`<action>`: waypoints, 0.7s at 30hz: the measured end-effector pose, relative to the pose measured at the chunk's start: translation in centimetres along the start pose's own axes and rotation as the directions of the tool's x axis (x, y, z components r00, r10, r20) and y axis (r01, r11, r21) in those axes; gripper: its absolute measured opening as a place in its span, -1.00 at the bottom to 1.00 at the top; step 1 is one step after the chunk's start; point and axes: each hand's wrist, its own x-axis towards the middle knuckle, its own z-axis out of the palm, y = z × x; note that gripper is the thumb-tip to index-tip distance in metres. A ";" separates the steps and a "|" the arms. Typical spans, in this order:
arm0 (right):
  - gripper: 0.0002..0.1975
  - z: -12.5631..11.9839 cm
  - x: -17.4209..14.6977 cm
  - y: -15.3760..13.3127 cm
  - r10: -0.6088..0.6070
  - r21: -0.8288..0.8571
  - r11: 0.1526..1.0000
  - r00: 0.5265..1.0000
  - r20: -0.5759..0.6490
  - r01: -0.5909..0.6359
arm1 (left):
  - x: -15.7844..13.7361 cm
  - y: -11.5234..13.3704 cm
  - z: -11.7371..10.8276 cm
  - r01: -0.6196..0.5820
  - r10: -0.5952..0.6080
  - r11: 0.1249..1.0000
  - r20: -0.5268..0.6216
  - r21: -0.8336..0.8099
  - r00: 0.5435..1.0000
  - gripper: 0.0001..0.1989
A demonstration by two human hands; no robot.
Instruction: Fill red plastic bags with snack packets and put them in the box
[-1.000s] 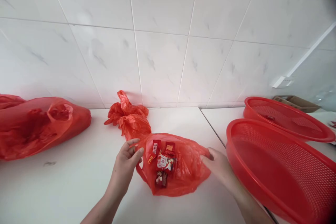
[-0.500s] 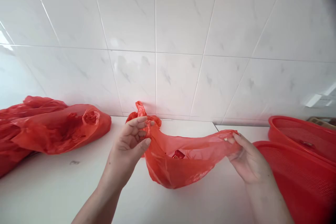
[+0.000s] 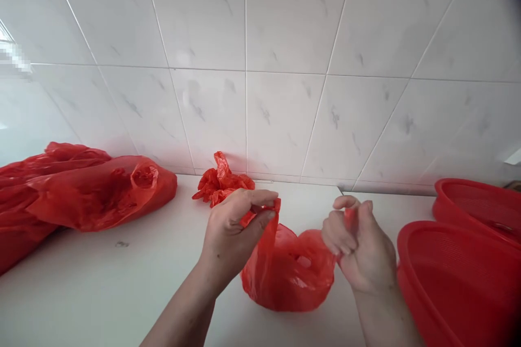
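A thin red plastic bag [image 3: 288, 287] hangs between my hands, low over the white counter, its bottom sagging with something small inside that I cannot make out. My left hand [image 3: 236, 233] pinches one handle of the bag between thumb and fingertips, pulled upward. On the other side, my right hand [image 3: 360, 244] is curled round the second handle, a bit of red film showing between its fingers. Behind my left hand lies a crumpled red plastic bag [image 3: 222, 179] against the wall.
A big heap of red plastic bags [image 3: 101, 192] lies on the counter [image 3: 134, 282] at the left. Two red plastic baskets [image 3: 439, 282] stand at the right, one behind the other. A tiled wall [image 3: 280, 119] rises along the back.
My hands have come closer together. The left now grips a handle where its fingers were apart before, and the right has closed round the other. The bag's stretched mouth has slackened.
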 end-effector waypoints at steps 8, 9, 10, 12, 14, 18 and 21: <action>-0.61 2.9 -1.5 2.0 0.327 -0.511 0.845 0.910 0.256 -0.160 | 0.0 0.4 1.3 0.107 -0.030 0.961 0.289 -0.256 0.957 -0.69; -0.56 2.9 -1.3 2.4 0.329 -0.536 0.827 0.917 0.223 -0.166 | -0.3 0.0 1.4 0.117 -0.041 0.957 0.274 -0.266 0.961 -0.67; -0.51 2.9 -1.0 2.7 0.323 -0.544 0.818 0.932 0.166 -0.187 | -0.6 -0.4 1.5 0.101 -0.043 0.964 0.230 -0.247 0.972 -0.67; -0.51 2.7 -0.6 3.4 0.310 -0.502 0.829 0.950 0.046 -0.246 | -1.4 -1.4 1.6 0.035 -0.011 0.985 0.147 -0.166 0.989 -0.71; -0.52 2.4 -0.4 3.9 0.302 -0.413 0.866 0.953 -0.015 -0.281 | -2.2 -2.4 1.8 -0.023 0.043 0.995 0.201 -0.101 0.979 -0.68; -0.50 2.4 -0.5 4.2 0.302 -0.365 0.890 0.953 0.019 -0.274 | -3.5 -3.6 2.9 -0.104 0.093 0.994 0.310 0.022 0.946 -0.70; -0.48 2.2 -0.4 3.7 0.325 -0.462 0.856 0.937 0.130 -0.233 | -3.5 -4.5 3.2 -0.065 0.055 0.997 0.233 0.037 0.971 -0.82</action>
